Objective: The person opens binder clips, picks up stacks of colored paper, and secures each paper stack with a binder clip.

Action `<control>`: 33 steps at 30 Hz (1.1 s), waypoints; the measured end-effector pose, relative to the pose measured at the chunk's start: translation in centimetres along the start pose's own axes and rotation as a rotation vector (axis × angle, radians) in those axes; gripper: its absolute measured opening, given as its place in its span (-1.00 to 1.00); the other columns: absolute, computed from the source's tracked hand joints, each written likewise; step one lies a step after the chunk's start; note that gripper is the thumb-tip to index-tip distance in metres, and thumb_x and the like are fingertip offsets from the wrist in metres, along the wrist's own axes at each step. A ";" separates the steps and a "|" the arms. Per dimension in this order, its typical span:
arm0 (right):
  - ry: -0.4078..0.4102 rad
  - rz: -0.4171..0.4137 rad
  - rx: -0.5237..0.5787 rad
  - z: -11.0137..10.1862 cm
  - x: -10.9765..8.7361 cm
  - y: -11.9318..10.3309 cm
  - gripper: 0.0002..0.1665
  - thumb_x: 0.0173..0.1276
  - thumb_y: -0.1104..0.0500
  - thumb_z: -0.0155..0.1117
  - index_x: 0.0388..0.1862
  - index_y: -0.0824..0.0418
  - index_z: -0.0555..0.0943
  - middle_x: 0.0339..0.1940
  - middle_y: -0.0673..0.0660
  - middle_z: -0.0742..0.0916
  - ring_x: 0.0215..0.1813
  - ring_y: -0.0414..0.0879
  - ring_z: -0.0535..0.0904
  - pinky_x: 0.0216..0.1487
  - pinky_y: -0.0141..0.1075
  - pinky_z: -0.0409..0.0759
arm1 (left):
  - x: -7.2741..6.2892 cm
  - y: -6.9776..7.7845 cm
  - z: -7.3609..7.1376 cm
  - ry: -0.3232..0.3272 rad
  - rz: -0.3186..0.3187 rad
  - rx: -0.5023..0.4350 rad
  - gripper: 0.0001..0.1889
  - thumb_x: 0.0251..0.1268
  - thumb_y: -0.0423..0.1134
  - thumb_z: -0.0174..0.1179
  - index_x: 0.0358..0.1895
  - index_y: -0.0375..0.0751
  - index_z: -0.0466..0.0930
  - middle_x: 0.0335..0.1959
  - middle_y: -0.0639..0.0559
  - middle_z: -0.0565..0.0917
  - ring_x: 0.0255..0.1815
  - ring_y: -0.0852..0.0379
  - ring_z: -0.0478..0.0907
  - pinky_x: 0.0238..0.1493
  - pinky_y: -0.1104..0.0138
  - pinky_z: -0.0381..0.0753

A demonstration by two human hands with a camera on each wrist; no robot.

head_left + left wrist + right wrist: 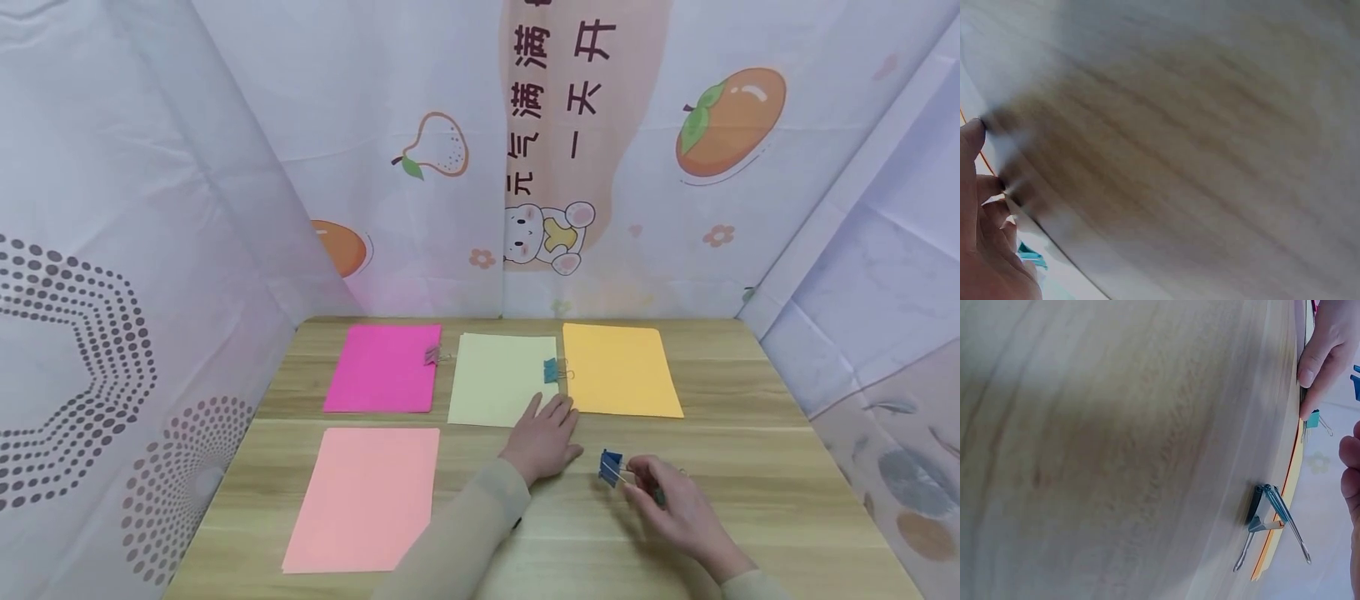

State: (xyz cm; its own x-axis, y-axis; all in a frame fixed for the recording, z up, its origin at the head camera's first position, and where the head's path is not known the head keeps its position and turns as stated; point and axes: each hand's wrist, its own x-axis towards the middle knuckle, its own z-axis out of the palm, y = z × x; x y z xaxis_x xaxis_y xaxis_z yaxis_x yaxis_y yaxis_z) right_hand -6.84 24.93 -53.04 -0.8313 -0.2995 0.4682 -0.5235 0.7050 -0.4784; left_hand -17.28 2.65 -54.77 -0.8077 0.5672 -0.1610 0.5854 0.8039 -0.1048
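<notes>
Right hand [678,510] pinches the blue clip [611,468], left hand [542,442] rests, fingers outstretched, on the green sheets [491,379], where any sideways drag could skew them!

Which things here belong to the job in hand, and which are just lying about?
Apparently in the job:
blue clip, in the right hand
green clip, near that hand
teal clip, on the green paper
left hand, at the green paper
purple clip, on the magenta paper
yellow paper
pink paper

Probably just surroundings:
table
curtain
</notes>
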 end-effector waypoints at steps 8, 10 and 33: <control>-0.015 0.020 -0.009 -0.1 -0.1 0.0 -0.60 0.12 0.33 0.53 -0.07 0.17 0.61 -0.37 -0.28 0.53 -0.37 -0.41 0.38 -0.42 -0.38 0.47 | -0.4 0.2 -0.1 0.000 0.016 -0.027 -0.29 0.56 0.34 -0.21 0.60 0.06 0.22 0.65 0.16 0.12 0.68 0.17 -0.06 0.65 0.12 -0.14; -0.020 0.024 -0.014 -0.1 -0.1 0.1 -0.61 0.13 0.33 0.53 -0.07 0.18 0.61 -0.38 -0.28 0.52 -0.37 -0.40 0.39 -0.41 -0.38 0.48 | -0.6 0.2 -0.1 0.003 0.025 -0.020 -0.30 0.57 0.32 -0.17 0.59 0.05 0.24 0.65 0.15 0.15 0.67 0.16 -0.04 0.65 0.13 -0.11; -0.011 -0.019 -0.017 -0.1 0.0 0.0 -0.60 0.09 0.33 0.54 -0.10 0.20 0.60 -0.39 -0.30 0.48 -0.38 -0.43 0.36 -0.42 -0.38 0.46 | -3.2 -1.1 0.2 0.072 0.017 -0.008 -0.37 0.55 0.27 -0.07 0.48 0.00 0.39 0.33 0.09 0.49 0.36 0.11 0.42 0.38 0.17 0.37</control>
State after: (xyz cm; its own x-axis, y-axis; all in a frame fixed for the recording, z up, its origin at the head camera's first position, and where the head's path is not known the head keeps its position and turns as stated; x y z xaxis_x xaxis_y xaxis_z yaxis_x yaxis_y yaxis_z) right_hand -6.83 25.01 -53.03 -0.8233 -0.3202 0.4688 -0.5361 0.7100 -0.4566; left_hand -15.32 -0.10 -54.31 -0.8008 0.5920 -0.0912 0.5987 0.7953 -0.0950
